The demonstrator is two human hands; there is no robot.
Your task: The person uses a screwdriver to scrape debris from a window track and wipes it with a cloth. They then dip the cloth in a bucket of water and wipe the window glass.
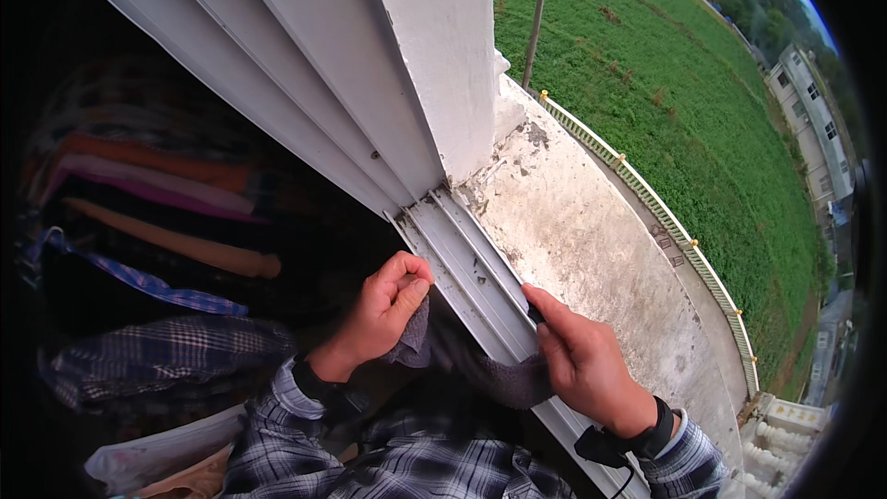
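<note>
A dark grey cloth (516, 381) hangs in a slack loop between my two hands, across the lower window track. My left hand (388, 305) is closed on one end of it at the track's inner side. At the outer edge, my right hand (589, 360) grips the other end, with a small dark piece showing between forefinger and thumb. The metal sliding-window track (454, 249) runs diagonally beneath, with dirt and small dark bits of debris (481, 280) lying in its grooves. Its upper end meets the white window frame (312, 69).
Clothes (173, 353) hang in the dark indoors at left. Outside lies a weathered concrete ledge (589, 242) beside a white wall (443, 48). Farther down are a curved balustrade (658, 201), a green field (665, 111) and buildings (814, 111). A black cable (627, 478) hangs by my right wrist.
</note>
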